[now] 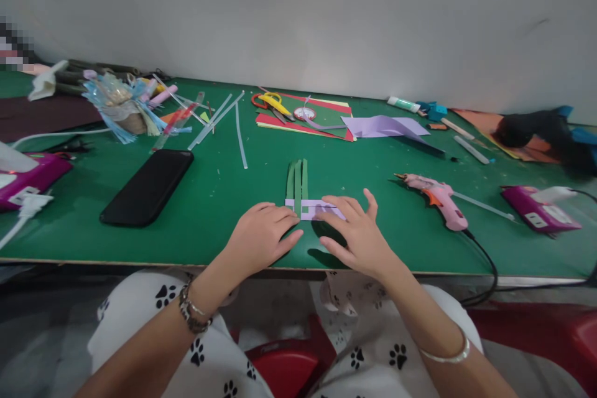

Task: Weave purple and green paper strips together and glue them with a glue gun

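Observation:
Green paper strips stand away from me on the table, crossed near their lower ends by purple paper strips in a woven pattern. My left hand lies over the left end of the weave, fingers stretched out and the fingertips touching it. On the right, my right hand has its fingers spread, and some of them rest on the purple strips. Parts of the strips are hidden under both hands.
A black phone lies to the left, a pink glue gun to the right. Farther back are scissors, coloured paper sheets, a purple sheet and glue sticks. Magenta power strips sit at both sides.

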Available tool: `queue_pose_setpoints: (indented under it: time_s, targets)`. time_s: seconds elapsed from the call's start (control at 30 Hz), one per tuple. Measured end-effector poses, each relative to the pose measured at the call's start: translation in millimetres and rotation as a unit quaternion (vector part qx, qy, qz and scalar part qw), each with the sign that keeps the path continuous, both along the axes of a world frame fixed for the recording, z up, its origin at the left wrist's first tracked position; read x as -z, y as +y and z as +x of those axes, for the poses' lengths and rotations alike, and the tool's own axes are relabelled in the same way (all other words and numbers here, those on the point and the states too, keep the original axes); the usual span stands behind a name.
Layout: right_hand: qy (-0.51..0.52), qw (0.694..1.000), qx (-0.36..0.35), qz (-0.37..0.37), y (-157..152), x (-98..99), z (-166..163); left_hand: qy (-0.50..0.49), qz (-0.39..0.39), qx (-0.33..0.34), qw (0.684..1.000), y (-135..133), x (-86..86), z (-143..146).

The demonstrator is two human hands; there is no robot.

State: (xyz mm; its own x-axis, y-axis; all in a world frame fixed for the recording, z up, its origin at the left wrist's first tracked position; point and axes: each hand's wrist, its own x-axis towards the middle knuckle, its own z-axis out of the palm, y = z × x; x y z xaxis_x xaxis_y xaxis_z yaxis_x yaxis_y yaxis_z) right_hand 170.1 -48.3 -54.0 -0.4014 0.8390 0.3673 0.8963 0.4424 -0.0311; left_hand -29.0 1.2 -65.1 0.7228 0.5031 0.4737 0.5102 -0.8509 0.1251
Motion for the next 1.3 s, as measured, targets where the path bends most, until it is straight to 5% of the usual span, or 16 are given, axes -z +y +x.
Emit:
queue_pose_setpoints:
  time_s: [0.6,0.77,1.3]
  targets:
    - [0.000,0.997,-0.006,-0.075,0.0,0.2,-6.3,-0.003,-0.018,-0.007,1.000,1.8,-1.7,-4.6]
    - [-0.007,0.998,-0.010,-0.061,0.4,-0.4,-6.9,0.071,-0.041,-0.056,0.995,5.1,-0.2,-9.2]
    - [0.013,0.996,-0.020,-0.081,0.2,1.7,-5.7,0.187,-0.091,-0.013,0.978,-16.6,-0.2,-17.9]
